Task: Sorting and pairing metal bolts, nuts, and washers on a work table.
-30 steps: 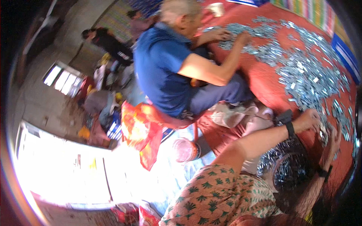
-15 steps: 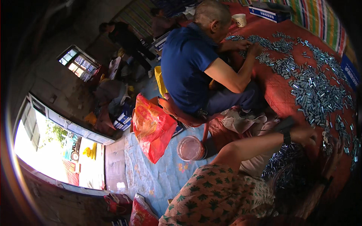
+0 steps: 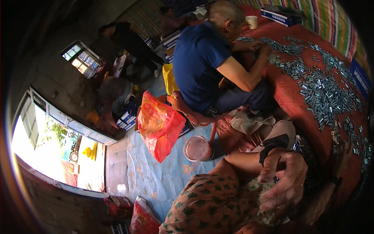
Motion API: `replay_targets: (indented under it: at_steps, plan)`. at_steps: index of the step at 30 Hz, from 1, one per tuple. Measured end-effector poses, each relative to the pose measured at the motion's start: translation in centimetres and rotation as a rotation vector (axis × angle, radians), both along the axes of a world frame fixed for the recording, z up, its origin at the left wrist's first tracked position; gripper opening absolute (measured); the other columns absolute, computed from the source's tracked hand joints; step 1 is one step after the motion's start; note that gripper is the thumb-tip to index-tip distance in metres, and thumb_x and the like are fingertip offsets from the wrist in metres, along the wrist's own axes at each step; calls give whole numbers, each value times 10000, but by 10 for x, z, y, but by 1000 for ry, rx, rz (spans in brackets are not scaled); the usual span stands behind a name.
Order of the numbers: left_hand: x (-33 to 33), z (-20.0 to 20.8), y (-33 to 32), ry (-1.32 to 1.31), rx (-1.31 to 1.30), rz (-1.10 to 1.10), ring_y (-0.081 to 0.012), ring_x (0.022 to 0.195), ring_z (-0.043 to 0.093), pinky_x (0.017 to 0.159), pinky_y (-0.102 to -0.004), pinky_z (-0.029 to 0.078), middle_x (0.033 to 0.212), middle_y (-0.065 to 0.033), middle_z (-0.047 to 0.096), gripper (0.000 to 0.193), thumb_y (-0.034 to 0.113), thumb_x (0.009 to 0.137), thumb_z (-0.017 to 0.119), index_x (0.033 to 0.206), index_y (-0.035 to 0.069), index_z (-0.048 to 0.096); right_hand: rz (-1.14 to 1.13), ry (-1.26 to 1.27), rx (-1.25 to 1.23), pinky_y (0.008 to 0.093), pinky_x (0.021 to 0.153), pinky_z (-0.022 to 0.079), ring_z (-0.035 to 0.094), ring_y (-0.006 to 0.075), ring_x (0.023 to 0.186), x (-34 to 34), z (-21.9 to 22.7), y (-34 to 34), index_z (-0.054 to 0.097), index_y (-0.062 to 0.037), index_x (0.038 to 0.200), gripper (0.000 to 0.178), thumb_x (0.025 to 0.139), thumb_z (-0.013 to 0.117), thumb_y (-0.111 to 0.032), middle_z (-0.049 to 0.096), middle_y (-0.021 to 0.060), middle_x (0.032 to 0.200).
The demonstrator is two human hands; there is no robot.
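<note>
Print first: a long blue-and-white carton [image 3: 280,16] at the far edge of the red cloth [image 3: 286,91] bears a line of small lettering; a blue carton [image 3: 359,78] at the right rim shows pale characters, bent by my lens. Glossy red bag [image 3: 160,126], left of centre, carries yellow ornament too crumpled for me to make out. Hands next. Left forearm comes in from below, dark band [image 3: 266,155] at the wrist; left hand [image 3: 287,177] hangs over the leaf-print garment [image 3: 208,195], wrist bent, thumb and fingers curled toward one another. I note a small bright glint between them but cannot tell whether anything is pinched. Right hand [image 3: 343,158] is dim and smeared in my feed, near the lower edge of the metal pieces [image 3: 323,93]; whether its fingers are spread or pressed together I cannot tell. Those pieces, short and silvery, lie loose in a broad heap on the red cloth, thinning toward a seated co-worker [image 3: 200,64], who bends over the far end with both hands close together
</note>
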State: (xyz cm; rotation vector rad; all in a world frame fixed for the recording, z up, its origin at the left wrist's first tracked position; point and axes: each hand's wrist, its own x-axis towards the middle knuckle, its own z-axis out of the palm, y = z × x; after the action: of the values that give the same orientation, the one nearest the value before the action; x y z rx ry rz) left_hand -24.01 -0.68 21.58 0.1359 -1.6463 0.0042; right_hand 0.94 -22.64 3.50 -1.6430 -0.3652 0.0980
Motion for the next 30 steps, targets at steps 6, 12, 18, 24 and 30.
replay_targets:
  at_steps: [6,12,18,24,30]
  plan:
    - [-49,12,-4,12,-42,79,-291,902,662,773,-383,526,996,-83,694,269,295,900,686,969,35,675,18,37,-8,351,915,445,567,199,1012,-21,0,-3,349,-26,1448,543,987,497,-272,577,109,1122]
    - [-71,15,-1,10,-38,155,-266,926,663,781,-375,528,1018,-64,688,261,303,889,700,946,48,680,48,38,-1,341,893,454,565,186,982,-33,2,-4,347,-30,1448,544,985,503,-267,575,97,1099]
    - [-80,23,-3,-66,-25,129,-262,922,657,784,-370,520,981,-63,679,262,288,896,693,942,31,676,64,51,6,331,872,463,563,174,952,-49,5,-2,344,-34,1449,545,983,510,-262,573,85,1076]
    - [-90,24,-2,-77,-17,129,-262,887,659,775,-363,516,941,-86,681,284,288,899,688,941,7,674,65,54,22,321,850,471,560,161,923,-58,7,-4,342,-38,1450,547,981,517,-256,571,73,1054]
    - [-98,20,-3,-84,43,111,-264,863,663,765,-368,517,911,-110,686,305,293,899,686,936,-10,675,66,58,61,310,829,480,558,149,893,-66,6,-8,339,-41,1451,549,979,523,-251,569,61,1031]
